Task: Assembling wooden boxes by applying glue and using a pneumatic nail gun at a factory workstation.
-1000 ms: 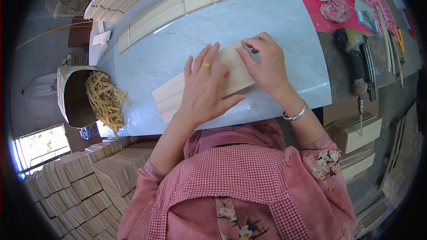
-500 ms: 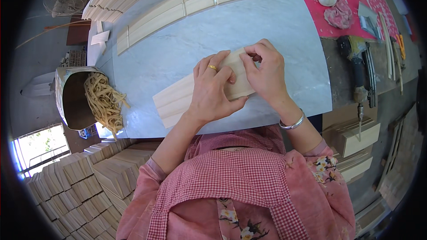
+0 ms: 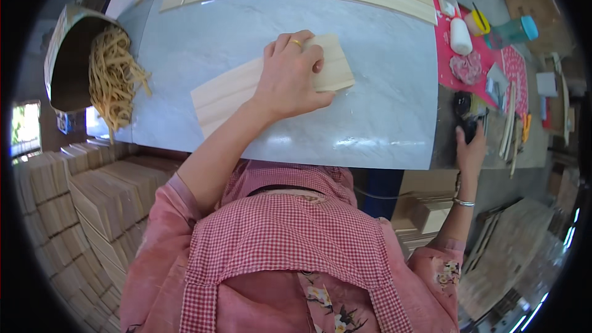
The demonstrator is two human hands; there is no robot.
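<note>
My left hand (image 3: 293, 80) presses flat on the wood strips (image 3: 271, 83); right hand (image 3: 470, 151) reaches, grip unclear; strips may slide.

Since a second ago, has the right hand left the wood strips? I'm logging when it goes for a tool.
Yes. The right hand is off the wood strips and out past the marble slab's right edge, at a black tool.
</note>
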